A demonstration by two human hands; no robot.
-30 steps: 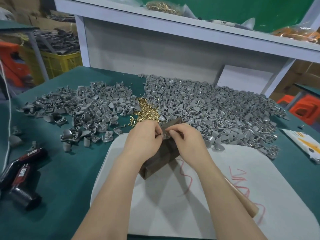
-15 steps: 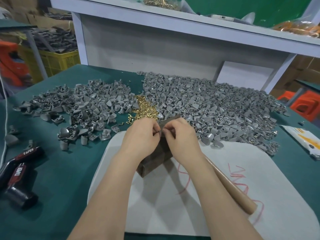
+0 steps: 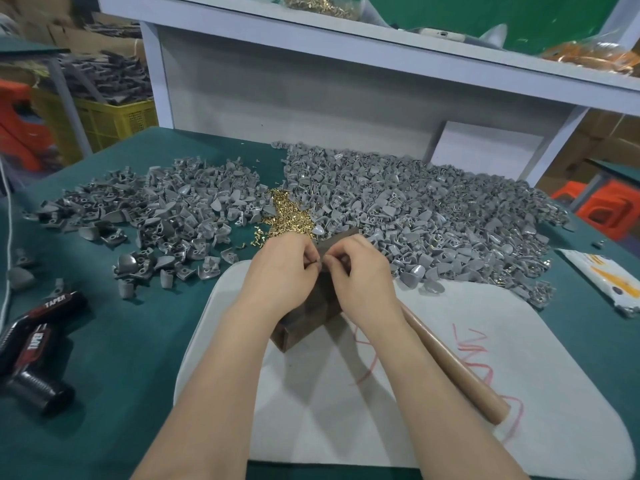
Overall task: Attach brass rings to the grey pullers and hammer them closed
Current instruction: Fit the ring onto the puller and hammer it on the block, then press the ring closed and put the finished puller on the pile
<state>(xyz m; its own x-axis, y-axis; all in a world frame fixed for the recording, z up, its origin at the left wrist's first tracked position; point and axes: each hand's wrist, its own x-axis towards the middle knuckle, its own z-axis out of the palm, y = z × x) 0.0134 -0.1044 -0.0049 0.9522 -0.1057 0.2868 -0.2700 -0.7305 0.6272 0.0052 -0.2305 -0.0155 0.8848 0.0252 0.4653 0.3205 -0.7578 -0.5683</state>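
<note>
My left hand and my right hand meet fingertip to fingertip over a dark wooden block on a white mat. Both pinch a small piece between them; it is mostly hidden by my fingers, and I cannot tell whether it is a puller or a ring. A heap of brass rings lies just beyond my hands. Grey pullers lie in a left pile and a larger right pile. A wooden hammer handle lies on the mat under my right forearm.
A black tool labelled TAPER lies at the left on the green table. A white packet sits at the right edge. A white shelf rises behind the piles, and a yellow crate stands far left.
My hands stay together over the block, fingers shifting slightly on the small piece. The view has tilted a little; nothing else moved.
</note>
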